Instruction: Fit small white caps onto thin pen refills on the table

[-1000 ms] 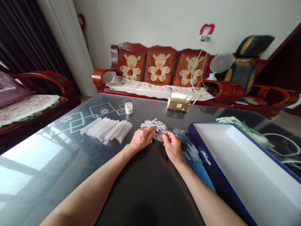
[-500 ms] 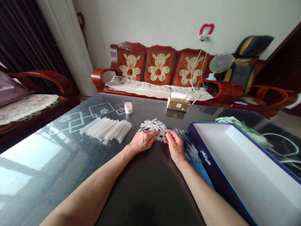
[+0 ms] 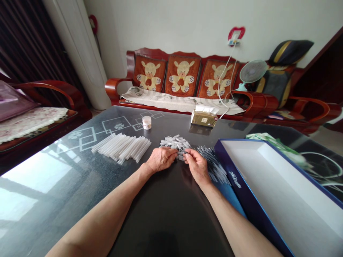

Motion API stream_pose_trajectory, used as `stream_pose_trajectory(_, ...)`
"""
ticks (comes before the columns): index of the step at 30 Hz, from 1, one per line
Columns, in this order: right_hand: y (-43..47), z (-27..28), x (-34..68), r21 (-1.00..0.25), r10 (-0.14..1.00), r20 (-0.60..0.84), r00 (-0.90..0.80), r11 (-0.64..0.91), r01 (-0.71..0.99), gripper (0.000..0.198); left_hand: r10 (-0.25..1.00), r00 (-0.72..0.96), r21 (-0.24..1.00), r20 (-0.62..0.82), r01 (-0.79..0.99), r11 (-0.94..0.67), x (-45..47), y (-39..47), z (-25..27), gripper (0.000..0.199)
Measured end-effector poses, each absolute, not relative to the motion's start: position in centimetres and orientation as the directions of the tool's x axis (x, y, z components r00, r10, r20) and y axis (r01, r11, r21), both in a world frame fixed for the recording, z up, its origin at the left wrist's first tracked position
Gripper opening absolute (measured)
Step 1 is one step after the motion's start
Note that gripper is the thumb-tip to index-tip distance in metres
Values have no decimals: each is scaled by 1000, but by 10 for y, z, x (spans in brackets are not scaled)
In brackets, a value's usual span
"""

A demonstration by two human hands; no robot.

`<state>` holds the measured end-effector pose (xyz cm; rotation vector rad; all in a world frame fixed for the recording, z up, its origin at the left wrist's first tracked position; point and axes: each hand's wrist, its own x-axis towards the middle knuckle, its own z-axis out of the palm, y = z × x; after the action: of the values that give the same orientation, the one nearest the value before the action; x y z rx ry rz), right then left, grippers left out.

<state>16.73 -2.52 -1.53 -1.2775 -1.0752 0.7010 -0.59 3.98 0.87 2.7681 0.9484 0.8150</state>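
My left hand (image 3: 162, 159) is closed at the near-left edge of a pile of small white, translucent pen caps (image 3: 175, 142), some with dark parts. Its fingertips meet one end of a small translucent piece that looks like a pen cap (image 3: 181, 153). Thumb and forefinger of my right hand (image 3: 197, 167) pinch the other end, which looks dark. Beyond my left hand lies a bundle of white plastic tubes (image 3: 122, 147), like pen barrels. Beside my right hand rests a bunch of thin, dark-and-clear sticks (image 3: 214, 164), resembling pen refills, partly hidden by the hand.
A long, blue-sided box (image 3: 268, 178) with a white inside stands right of my right arm. A small round tub (image 3: 147, 122) and a tissue box (image 3: 204, 117) stand farther back on the dark glossy table (image 3: 160, 214). A green-and-white bag (image 3: 278, 148) lies behind the box.
Both hands have shifted slightly left, the right fingertips coming in front of the cap pile's near edge. The piles and box stay where they were.
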Motion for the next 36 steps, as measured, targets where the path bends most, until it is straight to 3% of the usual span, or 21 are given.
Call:
stream_pose_trajectory(4,-25,-16,169,-960,885,273,376,224,170,32,588,651,263,480,533,-804,-7,42,7,29)
stream_pose_trajectory(7,-29,-12,167,-895,828,415,377,299,330,23,616,556,281,558,572,-771,-9,46,4,27)
stream_pose_trajectory(10,-35,-8,163,-709,810,566,153,384,592,14,657,409,324,633,631,-705,-10,49,2,27)
stream_pose_trajectory(12,-38,-8,160,-587,822,569,-3,409,699,14,663,376,336,648,640,-691,-10,50,1,27)
stream_pose_trajectory(14,-38,-10,160,-526,830,556,-46,394,753,17,661,368,339,653,639,-691,-10,50,1,26)
stream_pose_trajectory(22,-32,-17,174,-477,773,623,120,254,841,29,652,369,325,662,643,-694,-9,50,-4,24)
stream_pose_trajectory(36,-37,-11,168,-332,825,566,-9,238,913,18,664,392,351,637,620,-702,-7,50,-6,26)
